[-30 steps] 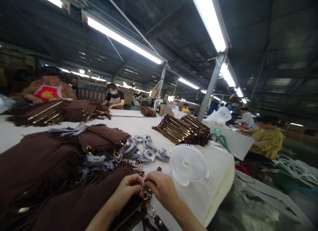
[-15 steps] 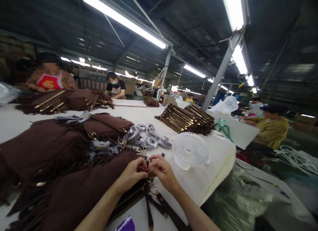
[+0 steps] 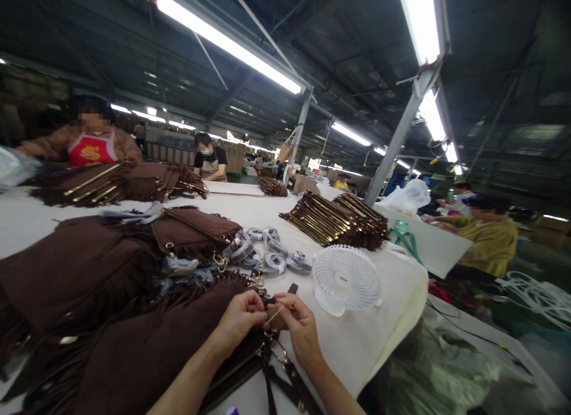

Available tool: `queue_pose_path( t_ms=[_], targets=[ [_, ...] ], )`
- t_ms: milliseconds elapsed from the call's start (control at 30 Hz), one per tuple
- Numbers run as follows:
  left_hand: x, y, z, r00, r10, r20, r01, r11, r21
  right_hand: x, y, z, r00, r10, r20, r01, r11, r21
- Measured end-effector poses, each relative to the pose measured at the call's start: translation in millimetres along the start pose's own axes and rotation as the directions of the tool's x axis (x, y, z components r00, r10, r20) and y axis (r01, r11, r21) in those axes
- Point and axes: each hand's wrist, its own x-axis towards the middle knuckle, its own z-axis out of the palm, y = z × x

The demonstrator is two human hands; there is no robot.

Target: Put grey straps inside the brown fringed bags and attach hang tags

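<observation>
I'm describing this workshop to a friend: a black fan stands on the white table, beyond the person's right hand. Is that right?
Not quite: the head view shows that the fan is white, not black. It does stand on the white table, beyond the person's right hand.

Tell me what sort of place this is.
Probably a factory workshop making or finishing bags: many matching brown fringed bags lie in piles on a white table, other people in aprons are around it, and long tube lights hang beneath a dark roof.
</observation>
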Motion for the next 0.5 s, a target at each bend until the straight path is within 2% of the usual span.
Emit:
queue_pose_path(
  t_ms=[100,200,300,400,500],
  targets=[
    [-1.6,0.1,5.0,0.999,0.034,0.018,-0.034,0.999,0.009,4.4,0.0,-0.4,0.999,-0.029,0.040,0.032,0.997,-0.069],
    [-0.9,0.2,5.7,0.998,0.051,-0.035,-0.052,0.998,-0.021,8.8,0.5,0.9,0.999,-0.004,0.038,0.007,0.998,-0.067],
    [1.8,-0.7,1.2,0.994,0.021,-0.106,-0.026,0.999,-0.047,8.7,2.7,3.2,1.000,0.013,0.021,-0.011,0.998,-0.057],
    [4.1,-2.1,-3.2,0.989,-0.017,-0.148,0.006,0.997,-0.077,5.1,2.4,3.4,0.998,0.032,0.052,-0.029,0.998,-0.063],
    [5.0,-3.4,-1.8,0.983,-0.042,-0.179,0.026,0.996,-0.089,3.1,-3.8,1.2,0.996,-0.010,0.089,0.020,0.994,-0.107]
  ],
)
